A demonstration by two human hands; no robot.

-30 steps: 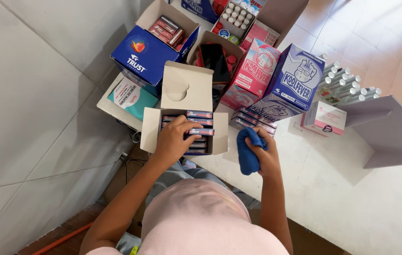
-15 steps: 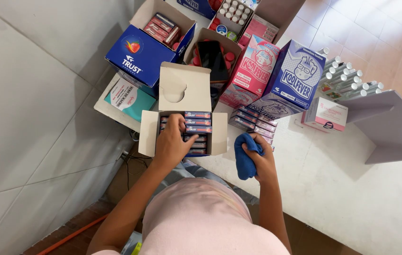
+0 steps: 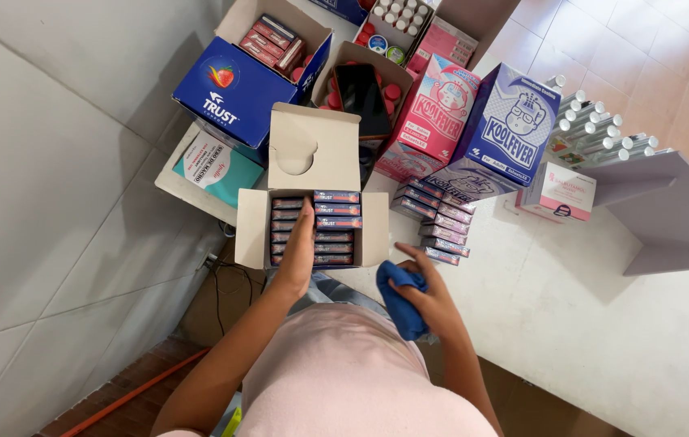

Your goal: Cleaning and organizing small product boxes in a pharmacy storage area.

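White counter (image 3: 603,324), tiled floor beyond. Left hand (image 3: 299,251) laid flat, fingers extended, on small packs in open white carton (image 3: 251,235) at 12 o'clock. Right hand (image 3: 433,295) closed around blue cloth (image 3: 399,299) at 3 o'clock of carton.

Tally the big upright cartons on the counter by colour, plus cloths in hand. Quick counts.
Blue cartons: 2, the strawberry-print carton and the cartoon-face carton
Pink cartons: 1, the pink carton
Open white cartons: 1, the open box, left hand inside it
Blue cloths: 1, the cloth in the right hand
Total: 5
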